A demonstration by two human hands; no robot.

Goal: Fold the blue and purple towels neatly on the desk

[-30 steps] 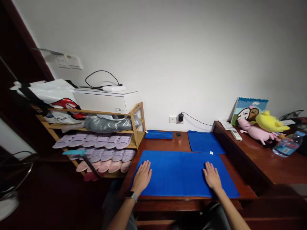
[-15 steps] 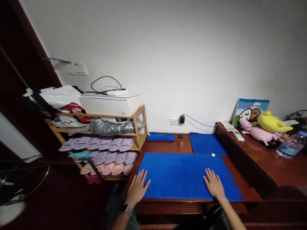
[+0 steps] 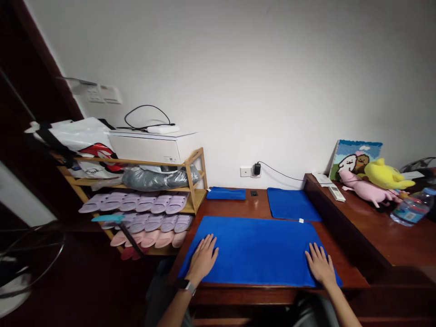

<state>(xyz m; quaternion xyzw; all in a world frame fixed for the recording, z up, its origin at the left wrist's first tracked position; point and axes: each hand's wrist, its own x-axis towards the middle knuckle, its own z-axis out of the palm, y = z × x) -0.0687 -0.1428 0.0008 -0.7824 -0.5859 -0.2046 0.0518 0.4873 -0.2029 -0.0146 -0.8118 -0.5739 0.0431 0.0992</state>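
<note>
A large blue cloth lies spread out on the brown wooden table. My left hand rests flat on its left part, fingers outstretched, with a watch on the wrist. On the cloth's right part lies my right hand, palm down with the fingers spread. Neither hand holds anything. Behind the large cloth are a narrow folded blue cloth at the left and a smaller blue cloth with a white tag at the right.
A wooden shoe rack with several slippers, a white box and a bag stands at the left. On the raised ledge at the right are plush toys, a remote and a bottle. A charger is plugged into the wall.
My right hand has shifted to the right across the cloth. My left hand has moved slightly right and forward, further onto it. The view has shifted a little.
</note>
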